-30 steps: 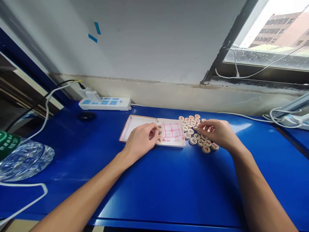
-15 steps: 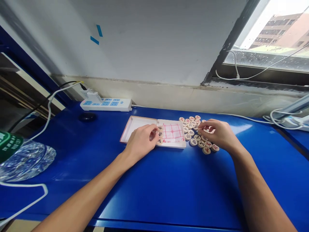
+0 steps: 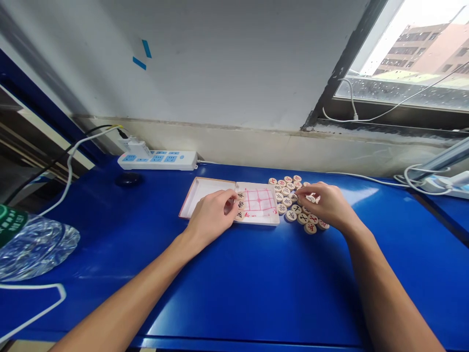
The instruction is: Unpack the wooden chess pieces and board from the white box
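Observation:
My left hand (image 3: 214, 212) is over the middle of an open white box, thumb and forefinger curled together on a Chinese chess piece (image 3: 240, 205) in a short row of wooden discs with black characters. This row stands along the left side of the box's right half (image 3: 259, 220), whose inside bears a red grid. My right hand (image 3: 326, 205) reaches in from the right over a cluster of loose chess pieces (image 3: 287, 202) with red and black characters. Its thumb and forefinger pinch at a black-lettered piece (image 3: 293, 197); the hand hides some pieces behind it.
The box's left half (image 3: 208, 188) lies open beside my left hand. A white power strip (image 3: 157, 160) and a black computer mouse (image 3: 129, 179) are at the back left of the blue table (image 3: 227, 283). At the left edge lies a large water bottle (image 3: 34, 244). Cables run along the wall.
My right hand's fingers have closed in slightly on the chess pieces near the middle of the cluster. The left hand stays at the row in the box. The whole view has shifted a little.

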